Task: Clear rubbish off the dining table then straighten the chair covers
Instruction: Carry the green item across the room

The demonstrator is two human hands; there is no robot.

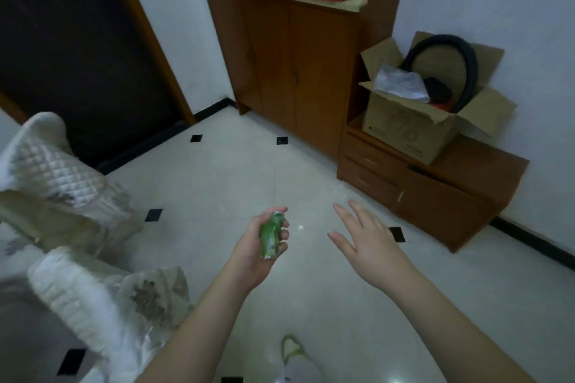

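My left hand curls round a crumpled green wrapper, rubbish I judge bound for a bin that is not in view, carried over the tiled floor. My right hand hangs spread and empty, free to steady or reach. The quilted white chair covers sit rumpled at left, not yet straightened. On the low wooden cabinet an open cardboard box holds a black hose loop, a clear plastic bag and something red.
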